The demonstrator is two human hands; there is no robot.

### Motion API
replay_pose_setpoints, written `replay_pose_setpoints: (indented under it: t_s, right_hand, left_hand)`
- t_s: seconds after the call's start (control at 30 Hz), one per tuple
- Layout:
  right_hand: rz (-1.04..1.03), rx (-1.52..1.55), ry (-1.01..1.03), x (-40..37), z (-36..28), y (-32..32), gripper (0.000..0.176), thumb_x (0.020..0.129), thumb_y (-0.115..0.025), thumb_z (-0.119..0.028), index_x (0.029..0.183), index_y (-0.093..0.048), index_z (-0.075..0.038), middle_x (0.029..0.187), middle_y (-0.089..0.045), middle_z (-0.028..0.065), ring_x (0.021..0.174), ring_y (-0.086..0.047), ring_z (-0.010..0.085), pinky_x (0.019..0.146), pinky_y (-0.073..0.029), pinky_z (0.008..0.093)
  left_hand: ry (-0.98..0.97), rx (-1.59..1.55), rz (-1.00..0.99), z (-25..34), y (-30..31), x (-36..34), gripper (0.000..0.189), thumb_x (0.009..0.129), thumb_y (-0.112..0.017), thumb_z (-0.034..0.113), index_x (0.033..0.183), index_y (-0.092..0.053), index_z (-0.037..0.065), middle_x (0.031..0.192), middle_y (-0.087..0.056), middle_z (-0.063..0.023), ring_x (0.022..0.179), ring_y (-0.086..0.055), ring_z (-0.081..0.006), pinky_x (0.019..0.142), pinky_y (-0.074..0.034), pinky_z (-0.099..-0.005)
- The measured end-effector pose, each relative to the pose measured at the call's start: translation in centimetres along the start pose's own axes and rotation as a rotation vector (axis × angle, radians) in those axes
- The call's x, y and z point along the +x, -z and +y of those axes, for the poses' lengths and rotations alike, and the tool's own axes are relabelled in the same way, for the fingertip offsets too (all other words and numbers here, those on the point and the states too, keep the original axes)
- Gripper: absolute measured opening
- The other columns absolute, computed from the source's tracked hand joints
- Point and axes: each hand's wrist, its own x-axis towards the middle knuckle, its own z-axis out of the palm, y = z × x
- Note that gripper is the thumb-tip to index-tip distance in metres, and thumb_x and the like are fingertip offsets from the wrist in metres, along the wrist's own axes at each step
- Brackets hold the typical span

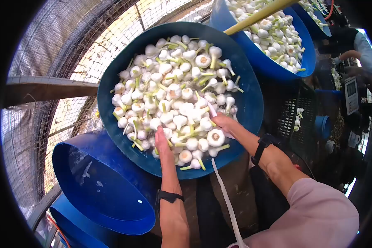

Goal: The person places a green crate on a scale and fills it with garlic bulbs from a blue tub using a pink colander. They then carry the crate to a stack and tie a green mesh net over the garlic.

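Left hand [163,142], right hand [224,122] on garlic [173,82] (stems pointing all ways)

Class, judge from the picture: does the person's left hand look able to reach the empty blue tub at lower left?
Probably yes. The left hand lies on the garlic pile, and the empty blue tub sits open right beside that forearm, with nothing visible between them.

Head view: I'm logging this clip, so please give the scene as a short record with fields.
left hand: flat on garlic bulbs, fingers stretched
right hand: curled among the bulbs; grip unclear
blue basin: holds the bulbs, under both hands
second basin: upper right, also holds garlic
third basin: lower left, tilted
other person: sleeve at right edge
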Motion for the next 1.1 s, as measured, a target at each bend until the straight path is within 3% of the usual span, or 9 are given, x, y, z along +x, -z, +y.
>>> replay_pose_setpoints:
  t_s: [0.3, 0.4, 0.5, 0.63, 0.67, 0.73, 0.83, 0.9, 1.1]
  right_hand:
    - [-0.093, 0.274, 0.208, -4.2, -2.3, 1.1, 0.036, 0.062, -0.063, 0.006, 0.098, -0.062, 0.003, 0.089, -0.062, 0.0080, 0.077, -0.059, 0.0178, 0.069, -0.050, 0.0304]
    - [-0.142, 0.392, 0.293, -5.3, -3.2, 2.1, 0.035, 0.062, -0.066, 0.006, 0.097, -0.062, 0.004, 0.089, -0.062, 0.0074, 0.077, -0.058, 0.0169, 0.067, -0.050, 0.0295]
    - [-0.008, 0.322, 0.373, -8.1, -4.2, 2.7, 0.038, 0.063, -0.067, 0.002, 0.100, -0.062, 0.005, 0.091, -0.064, 0.0069, 0.082, -0.058, 0.0160, 0.070, -0.047, 0.0280]
    - [-0.086, 0.526, 0.439, -14.1, -5.6, 4.8, 0.027, 0.076, -0.068, -0.006, 0.100, -0.061, 0.003, 0.088, -0.063, 0.0051, 0.079, -0.057, 0.0124, 0.066, -0.048, 0.0276]
    - [-0.094, 0.542, 0.447, -16.9, -6.8, 5.7, 0.045, 0.078, -0.061, 0.001, 0.120, -0.047, -0.010, 0.101, -0.060, 0.0073, 0.087, -0.055, 0.0136, 0.074, -0.048, 0.0270]
    - [-0.218, 0.648, 0.483, -24.6, -9.4, 8.6, 0.086, 0.081, -0.051, 0.012, 0.143, -0.018, -0.036, 0.121, -0.052, 0.0087, 0.099, -0.051, 0.0139, 0.088, -0.042, 0.0229]
    - [-0.147, 0.549, 0.734, -19.5, -5.8, 9.3, 0.061, 0.076, -0.051, 0.011, 0.132, -0.042, -0.009, 0.110, -0.057, 0.0104, 0.097, -0.052, 0.0126, 0.078, -0.046, 0.0263]
    - [-0.031, 0.272, 0.511, -19.8, -5.1, 10.9, 0.053, 0.076, -0.065, -0.007, 0.124, -0.045, 0.000, 0.108, -0.058, 0.0127, 0.098, -0.053, 0.0149, 0.081, -0.047, 0.0299]
    - [0.053, 0.243, 0.422, -20.4, -1.8, 15.1, 0.051, 0.071, -0.063, -0.009, 0.117, -0.047, 0.003, 0.105, -0.057, 0.0190, 0.102, -0.055, 0.0249, 0.086, -0.045, 0.0329]
  left_hand:
    - [-0.636, 0.219, 0.123, 8.8, -3.1, -8.6, 0.065, 0.088, -0.054, 0.031, 0.137, -0.026, -0.002, 0.132, -0.040, -0.0184, 0.116, -0.043, -0.0256, 0.095, -0.038, -0.0357]
    - [-0.377, 0.276, 0.018, 9.0, -3.2, -9.5, 0.056, 0.083, -0.052, 0.016, 0.135, -0.035, 0.003, 0.130, -0.042, -0.0147, 0.116, -0.044, -0.0235, 0.091, -0.038, -0.0351]
    - [-0.147, 0.098, -0.177, 7.6, -3.9, -10.3, 0.071, 0.080, -0.055, 0.029, 0.141, -0.023, 0.012, 0.138, -0.027, -0.0143, 0.126, -0.030, -0.0309, 0.089, -0.037, -0.0601]
    - [-0.024, -0.095, -0.072, 5.7, -7.7, -15.3, 0.074, 0.079, -0.059, 0.040, 0.139, -0.027, 0.010, 0.143, -0.023, -0.0153, 0.130, -0.026, -0.0354, 0.095, -0.032, -0.0637]
    - [-0.025, -0.069, -0.093, 5.1, -8.1, -15.5, 0.074, 0.079, -0.059, 0.040, 0.139, -0.027, 0.010, 0.143, -0.023, -0.0153, 0.130, -0.026, -0.0354, 0.095, -0.032, -0.0637]
    - [0.155, -0.212, -0.621, 3.3, -9.0, -15.4, 0.071, 0.077, -0.060, 0.039, 0.136, -0.035, 0.008, 0.141, -0.031, -0.0161, 0.129, -0.030, -0.0358, 0.098, -0.029, -0.0631]
    - [0.228, -0.303, -0.694, 1.5, -10.7, -16.1, 0.076, 0.070, -0.066, 0.033, 0.135, -0.036, 0.007, 0.140, -0.036, -0.0170, 0.132, -0.026, -0.0373, 0.100, -0.025, -0.0638]
    - [0.212, -0.334, -0.601, 0.8, -10.2, -14.8, 0.082, 0.068, -0.068, 0.031, 0.137, -0.034, 0.005, 0.143, -0.030, -0.0161, 0.132, -0.026, -0.0370, 0.104, -0.016, -0.0631]
    - [0.338, -0.320, -0.466, -3.3, -12.3, -14.7, 0.073, 0.070, -0.067, 0.034, 0.132, -0.041, 0.005, 0.138, -0.040, -0.0151, 0.127, -0.034, -0.0365, 0.104, -0.022, -0.0607]
